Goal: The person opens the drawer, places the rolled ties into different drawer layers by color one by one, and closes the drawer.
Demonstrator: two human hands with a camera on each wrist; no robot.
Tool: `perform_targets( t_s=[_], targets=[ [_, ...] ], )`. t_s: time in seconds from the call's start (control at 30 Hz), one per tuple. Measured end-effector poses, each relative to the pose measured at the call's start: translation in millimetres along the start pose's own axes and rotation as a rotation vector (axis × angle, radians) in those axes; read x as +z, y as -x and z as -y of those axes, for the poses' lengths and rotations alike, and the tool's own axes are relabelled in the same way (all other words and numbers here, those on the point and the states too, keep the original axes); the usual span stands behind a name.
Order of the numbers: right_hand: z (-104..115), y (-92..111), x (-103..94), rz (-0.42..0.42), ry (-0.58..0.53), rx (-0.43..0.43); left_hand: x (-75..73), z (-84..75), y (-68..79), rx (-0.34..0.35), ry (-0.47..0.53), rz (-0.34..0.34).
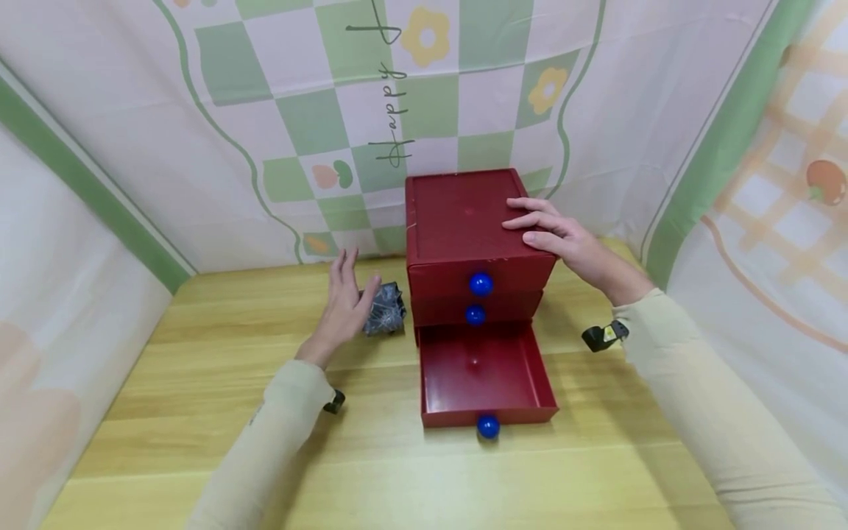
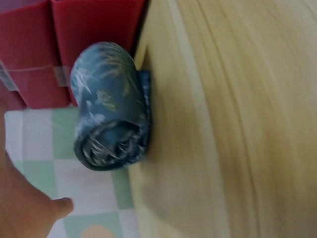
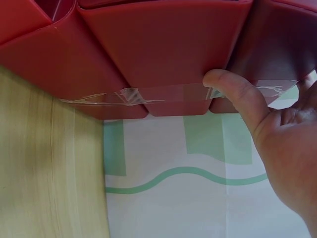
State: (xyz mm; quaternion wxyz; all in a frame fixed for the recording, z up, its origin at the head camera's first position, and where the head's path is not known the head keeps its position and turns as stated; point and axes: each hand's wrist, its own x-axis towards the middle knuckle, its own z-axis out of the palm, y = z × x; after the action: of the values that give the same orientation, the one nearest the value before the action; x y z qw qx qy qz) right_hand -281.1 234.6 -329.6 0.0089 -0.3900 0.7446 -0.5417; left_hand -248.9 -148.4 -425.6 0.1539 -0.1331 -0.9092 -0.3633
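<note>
A rolled-up dark blue-grey cloth (image 1: pixel 385 309) with a pale leaf print lies on the table, left of a red drawer cabinet (image 1: pixel 464 221). Its spiral end faces the camera in the left wrist view, where the roll (image 2: pixel 109 106) is close beside the cabinet wall. My left hand (image 1: pixel 343 309) is just left of the roll, fingers extended and thumb apart. On the cabinet's right top edge rests my right hand (image 1: pixel 563 239), fingers spread over the top. Its thumb (image 3: pixel 237 94) lies against the side wall. The bottom drawer (image 1: pixel 480 375) is pulled out and holds nothing.
Blue round knobs mark the drawers, such as the top knob (image 1: pixel 481 284); the upper two drawers are closed. Clear tape (image 3: pixel 133 96) runs along the cabinet's side. A printed cloth backdrop (image 1: pixel 430 107) hangs behind the wooden table (image 1: pixel 199 383), with fabric walls on both sides.
</note>
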Motion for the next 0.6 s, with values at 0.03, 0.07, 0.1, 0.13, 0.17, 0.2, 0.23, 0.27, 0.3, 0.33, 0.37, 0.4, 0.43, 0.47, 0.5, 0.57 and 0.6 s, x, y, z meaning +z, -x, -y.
perform_targets(
  t_s=[0.03,0.07,0.1,0.13,0.17,0.2,0.23,0.27,0.3,0.33,0.37,0.4,0.43,0.47,0.5,0.57,0.6],
  targets=[
    [0,0,0.0,-0.001,0.001,-0.002,0.8,2.6,-0.3,-0.015,-0.002,0.032],
    [0,0,0.0,-0.002,0.002,-0.004,1.4,4.7,-0.4,-0.032,0.001,0.065],
    [0,0,0.0,-0.002,0.003,-0.003,1.9,6.6,-0.6,-0.047,0.000,0.097],
    [0,0,0.0,-0.002,0.005,-0.003,2.5,8.1,-0.8,-0.063,0.003,0.128],
    [0,1,0.1,-0.002,0.005,-0.003,3.0,9.7,-0.8,-0.078,0.011,0.159],
    [0,1,0.1,-0.001,0.004,-0.001,3.6,10.9,-0.8,-0.093,0.023,0.184],
    [0,1,0.1,-0.001,0.004,0.001,4.1,11.7,-0.6,-0.108,0.035,0.205],
    [0,1,0.2,0.001,0.004,0.004,4.4,12.2,-0.2,-0.118,0.048,0.223],
    [1,1,0.3,0.002,0.003,0.008,5.0,13.1,0.2,-0.128,0.056,0.238],
    [1,1,0.3,0.002,0.004,0.009,5.6,13.8,0.6,-0.138,0.067,0.248],
    [1,1,0.3,0.001,0.005,0.008,6.2,14.5,1.1,-0.143,0.076,0.256],
    [1,0,0.3,0.000,0.007,0.008,6.9,15.2,1.3,-0.145,0.081,0.261],
    [1,0,0.3,-0.001,0.009,0.006,7.4,15.9,1.7,-0.144,0.085,0.265],
    [1,0,0.4,-0.001,0.009,0.006,8.2,16.9,2.0,-0.144,0.087,0.269],
    [1,0,0.4,-0.001,0.010,0.005,8.9,17.7,2.2,-0.147,0.088,0.273],
    [1,0,0.5,-0.002,0.011,0.001,9.8,18.7,2.8,-0.143,0.089,0.281],
    [2,0,0.6,-0.001,0.010,0.000,10.3,19.4,3.0,-0.140,0.088,0.284]
  ],
)
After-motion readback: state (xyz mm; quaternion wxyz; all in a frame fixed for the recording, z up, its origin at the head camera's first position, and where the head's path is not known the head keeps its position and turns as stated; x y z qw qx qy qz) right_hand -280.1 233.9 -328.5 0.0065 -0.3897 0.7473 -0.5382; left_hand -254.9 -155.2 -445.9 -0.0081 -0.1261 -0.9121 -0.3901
